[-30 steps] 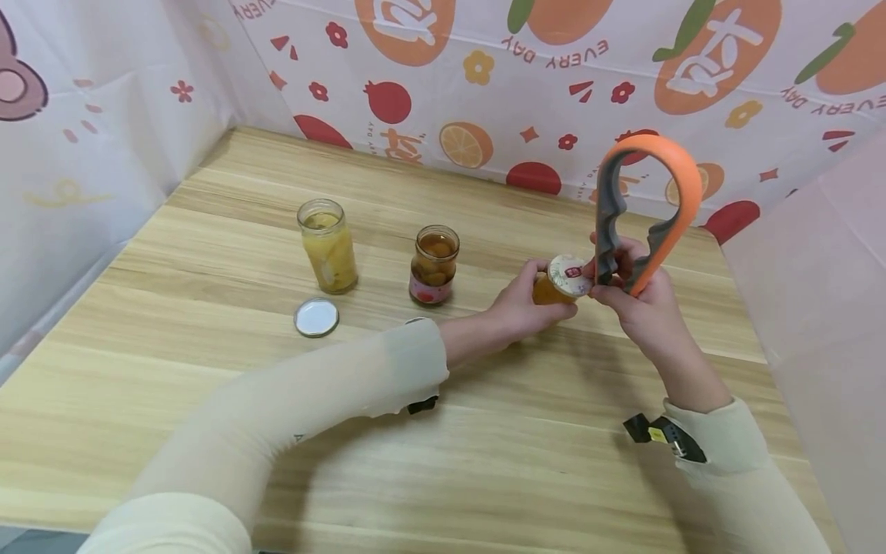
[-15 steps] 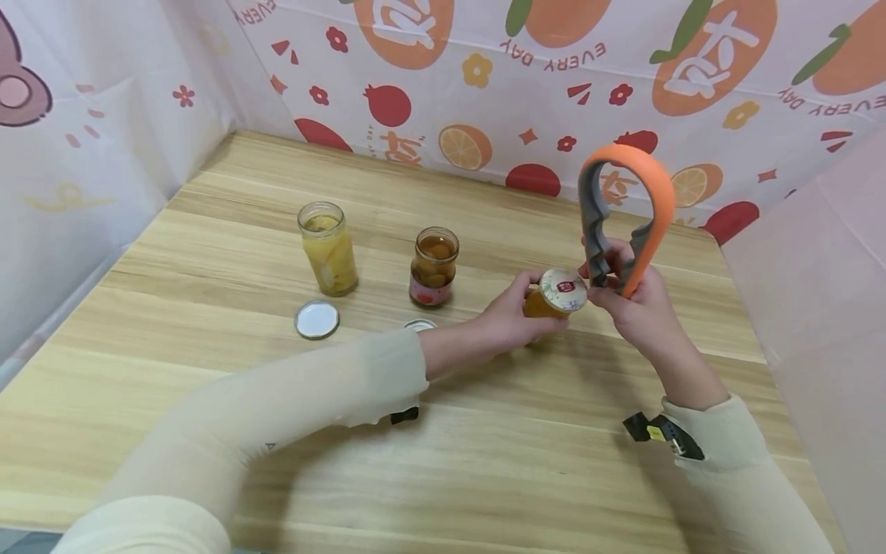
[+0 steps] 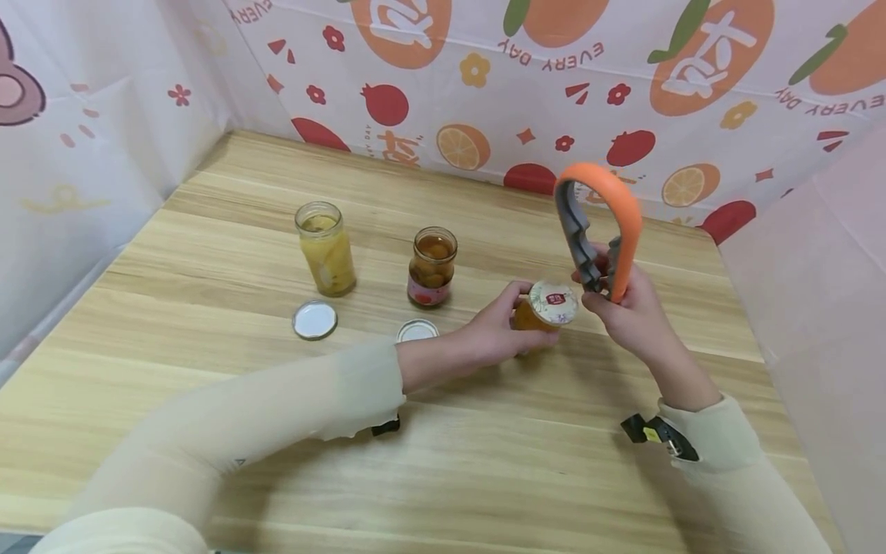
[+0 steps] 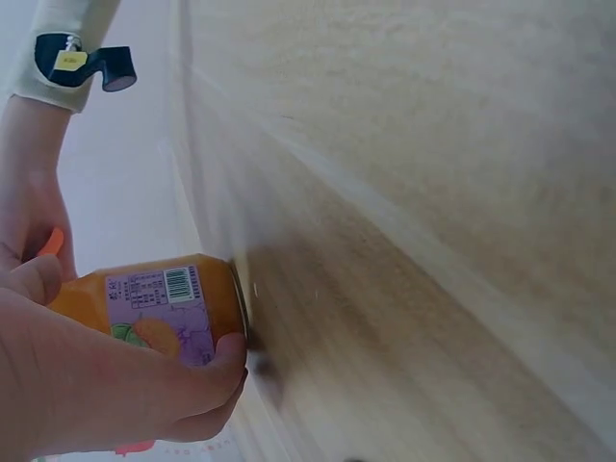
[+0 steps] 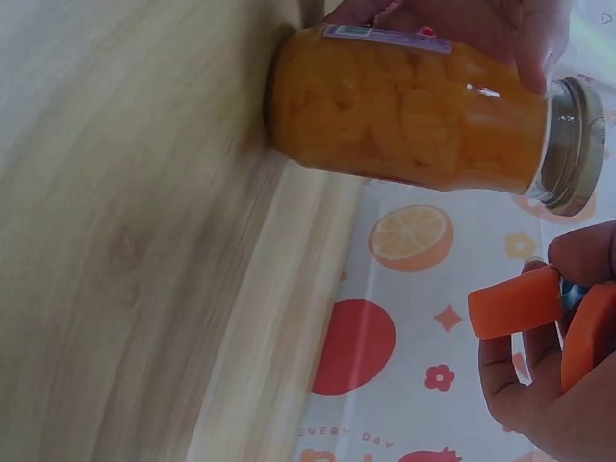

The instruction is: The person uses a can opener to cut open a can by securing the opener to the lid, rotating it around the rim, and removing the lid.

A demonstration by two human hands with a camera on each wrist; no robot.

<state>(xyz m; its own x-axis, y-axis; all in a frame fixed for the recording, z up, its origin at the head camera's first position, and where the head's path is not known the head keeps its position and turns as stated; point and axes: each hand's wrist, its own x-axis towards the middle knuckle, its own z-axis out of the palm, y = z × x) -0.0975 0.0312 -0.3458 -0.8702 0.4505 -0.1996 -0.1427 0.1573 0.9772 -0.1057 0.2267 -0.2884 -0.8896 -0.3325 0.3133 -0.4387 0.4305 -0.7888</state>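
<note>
My left hand (image 3: 487,332) grips a glass jar (image 3: 529,318) of orange fruit pieces around its body. Its patterned lid (image 3: 554,302) is on, and the right wrist view shows this jar (image 5: 409,115) with its base close to the table. A purple label (image 4: 159,310) shows in the left wrist view. My right hand (image 3: 635,314), just right of the lid, holds a jar opener (image 3: 628,219) by its lower ends. The opener is an orange loop with grey toothed inner edges, its rounded end pointing up and away from the lid.
On the wooden table (image 3: 443,477) stand two lidless jars, one tall with yellow fruit (image 3: 328,258) and one shorter with brown contents (image 3: 431,271). One loose lid (image 3: 314,319) lies before the tall jar, another lid (image 3: 418,331) beside my left forearm. A printed curtain (image 3: 526,138) hangs behind.
My left hand and the gripped jar have shifted left and toward me, uncovering the second loose lid. The jar opener has moved left and lower in my right hand, apart from the jar's lid.
</note>
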